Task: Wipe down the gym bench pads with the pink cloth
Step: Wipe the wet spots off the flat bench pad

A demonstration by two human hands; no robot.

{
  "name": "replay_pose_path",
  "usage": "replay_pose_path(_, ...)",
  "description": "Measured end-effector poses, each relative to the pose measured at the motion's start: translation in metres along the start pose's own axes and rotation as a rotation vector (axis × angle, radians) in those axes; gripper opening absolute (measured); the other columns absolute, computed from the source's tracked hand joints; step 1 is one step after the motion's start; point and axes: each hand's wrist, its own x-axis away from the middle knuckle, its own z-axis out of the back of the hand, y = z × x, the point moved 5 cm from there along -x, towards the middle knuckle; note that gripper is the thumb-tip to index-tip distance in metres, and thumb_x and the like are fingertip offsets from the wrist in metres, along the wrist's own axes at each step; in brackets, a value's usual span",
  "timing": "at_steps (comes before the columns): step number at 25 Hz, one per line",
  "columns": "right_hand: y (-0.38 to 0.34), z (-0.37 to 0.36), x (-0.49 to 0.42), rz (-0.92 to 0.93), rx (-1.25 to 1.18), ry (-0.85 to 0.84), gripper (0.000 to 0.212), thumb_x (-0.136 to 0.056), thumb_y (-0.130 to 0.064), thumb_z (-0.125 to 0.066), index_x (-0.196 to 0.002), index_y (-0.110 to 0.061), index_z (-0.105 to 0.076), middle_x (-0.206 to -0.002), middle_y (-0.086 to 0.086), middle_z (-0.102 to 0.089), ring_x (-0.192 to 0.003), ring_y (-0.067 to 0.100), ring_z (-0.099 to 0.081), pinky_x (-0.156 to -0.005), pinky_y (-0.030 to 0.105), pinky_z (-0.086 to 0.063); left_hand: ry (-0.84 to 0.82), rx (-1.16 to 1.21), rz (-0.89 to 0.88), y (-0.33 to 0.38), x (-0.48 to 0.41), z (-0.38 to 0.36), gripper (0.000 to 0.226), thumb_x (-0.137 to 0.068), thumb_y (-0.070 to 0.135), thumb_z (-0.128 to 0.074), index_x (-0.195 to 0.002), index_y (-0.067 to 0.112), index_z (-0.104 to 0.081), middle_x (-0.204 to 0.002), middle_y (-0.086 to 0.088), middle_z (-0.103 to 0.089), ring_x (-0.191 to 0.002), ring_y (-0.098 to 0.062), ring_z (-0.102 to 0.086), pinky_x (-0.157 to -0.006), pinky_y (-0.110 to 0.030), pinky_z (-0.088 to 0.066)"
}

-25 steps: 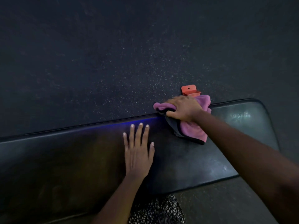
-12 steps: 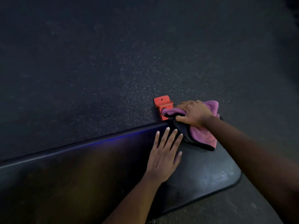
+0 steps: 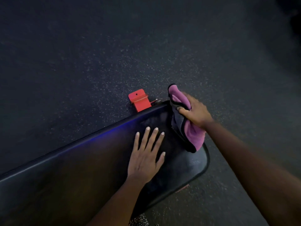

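You're wiping the end of the pad (image 3: 81, 176): your right hand (image 3: 195, 111) curls its fingers round the pink cloth (image 3: 195, 136) at the far corner, seemingly touching. Your left hand (image 3: 145, 160) lies flat, fingers straight. Next, sweep toward the near edge.

Glossy smooth bench pad (image 3: 81, 185), soft pink cloth (image 3: 194, 136), speckled matt floor (image 3: 114, 54)

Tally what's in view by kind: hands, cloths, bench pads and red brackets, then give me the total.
Hands: 2, left hand and right hand
Cloths: 1, pink cloth
Bench pads: 1, black bench pad
Brackets: 1, red bracket
Total: 5
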Motion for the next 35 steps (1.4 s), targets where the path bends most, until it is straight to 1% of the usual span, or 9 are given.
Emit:
replay_pose_path(4,0.026,-0.004,0.039,-0.074,-0.116,0.081,0.083,-0.061,-0.056,-0.042,-0.141,-0.043,-0.028,-0.142,-0.015,-0.044,-0.128,0.015,-0.044,-0.099,0.036,-0.037,-0.002,-0.023,-0.003,0.003,-0.001,-0.001,0.062,-0.088,0.044,-0.035,-0.145,0.02,-0.028,-0.151,-0.006,-0.034,-0.142,-0.026,-0.019,-0.114,-0.049,-0.012)
replay_pose_path(9,0.052,-0.01,0.087,-0.16,-0.207,0.103,0.082,-0.061,-0.056,-0.045,-0.14,-0.043,-0.031,-0.14,-0.017,-0.045,-0.128,0.013,-0.044,-0.098,0.033,-0.036,-0.002,-0.035,0.003,0.002,0.0,-0.001,0.062,-0.088,0.042,-0.033,-0.145,0.018,-0.028,-0.152,-0.009,-0.031,-0.142,-0.027,-0.018,-0.115,-0.049,-0.008)
replay_pose_path(13,0.066,-0.021,0.132,-0.234,-0.278,0.181,0.08,-0.063,-0.058,-0.048,-0.139,-0.044,-0.032,-0.14,-0.019,-0.044,-0.121,0.001,-0.043,-0.095,0.026,-0.034,-0.012,-0.047,0.011,0.0,0.001,-0.004,0.063,-0.089,0.044,-0.03,-0.146,0.019,-0.023,-0.152,-0.01,-0.029,-0.142,-0.028,-0.016,-0.116,-0.049,-0.006)
replay_pose_path(18,0.064,-0.062,0.19,-0.587,-0.585,0.579,0.074,-0.066,-0.053,-0.052,-0.138,-0.04,-0.036,-0.135,-0.016,-0.047,-0.119,0.003,-0.043,-0.099,0.028,-0.034,0.015,-0.032,0.0,0.002,0.0,-0.004,0.062,-0.089,0.044,-0.03,-0.145,0.017,-0.026,-0.151,-0.011,-0.031,-0.141,-0.029,-0.017,-0.115,-0.047,-0.001)
replay_pose_path(21,0.04,-0.093,0.211,-0.764,-0.764,0.848,0.068,-0.075,-0.038,-0.057,-0.14,-0.034,-0.034,-0.136,-0.014,-0.044,-0.123,0.008,-0.043,-0.106,0.032,-0.033,0.009,-0.029,-0.015,0.001,-0.001,-0.005,0.063,-0.089,0.045,-0.029,-0.145,0.017,-0.025,-0.151,-0.011,-0.031,-0.142,-0.029,-0.016,-0.115,-0.049,-0.002)
replay_pose_path(23,0.029,-0.109,0.218,-0.853,-0.767,0.904,0.075,-0.08,-0.034,-0.061,-0.145,-0.03,-0.026,-0.142,-0.004,-0.041,-0.128,0.016,-0.042,-0.108,0.035,-0.033,-0.018,-0.004,-0.018,0.001,-0.001,-0.007,0.065,-0.088,0.047,-0.03,-0.145,0.018,-0.025,-0.152,-0.01,-0.03,-0.143,-0.029,-0.015,-0.116,-0.049,-0.003)
replay_pose_path(27,-0.016,-0.125,0.238,-1.009,-0.717,0.771,0.086,-0.082,-0.028,-0.064,-0.15,-0.025,-0.012,-0.139,0.015,-0.043,-0.124,0.033,-0.044,-0.103,0.04,-0.036,-0.15,0.122,-0.065,-0.002,0.002,0.012,0.064,-0.091,0.048,-0.031,-0.147,0.018,-0.024,-0.156,-0.009,-0.02,-0.146,-0.028,-0.008,-0.117,-0.047,0.0)
replay_pose_path(30,-0.054,-0.119,0.265,-0.966,-0.621,0.528,0.084,-0.084,-0.026,-0.064,-0.15,-0.023,-0.013,-0.141,0.012,-0.041,-0.122,0.032,-0.044,-0.097,0.03,-0.033,-0.349,0.178,-0.142,-0.012,0.031,0.038,0.061,-0.095,0.039,-0.042,-0.148,0.018,-0.02,-0.158,-0.006,-0.012,-0.147,-0.025,-0.004,-0.118,-0.044,-0.002)
replay_pose_path(35,-0.111,-0.104,0.336,-0.779,-0.409,0.164,0.083,-0.08,-0.034,-0.067,-0.147,-0.036,-0.018,-0.136,0.013,-0.042,-0.119,0.031,-0.048,-0.097,0.033,-0.041,-0.505,0.125,-0.29,-0.024,0.102,0.102,0.059,-0.096,0.034,-0.043,-0.149,0.021,-0.019,-0.157,-0.002,-0.013,-0.146,-0.021,-0.008,-0.119,-0.04,-0.004)
